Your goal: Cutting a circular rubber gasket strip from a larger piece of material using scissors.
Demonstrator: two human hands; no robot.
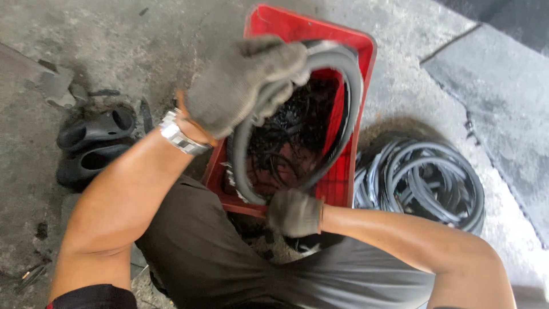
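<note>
Both my hands wear grey knitted gloves. My left hand [246, 80] is raised over a red plastic crate [366, 51] and grips the top of a grey rubber ring [353, 97], a loop of hose-like seal. My right hand [294, 213] closes on the bottom of the same loop at the crate's near rim. The ring hangs stretched between both hands above the crate. Inside the crate lies a tangle of black rubber scraps [289, 143]. A metal watch [180, 134] is on my left wrist.
A pile of coiled grey rubber rings [423, 177] lies on the concrete floor right of the crate. Two black slip-on shoes [94, 140] sit at the left. Small debris lies at far left. My dark-trousered legs fill the bottom.
</note>
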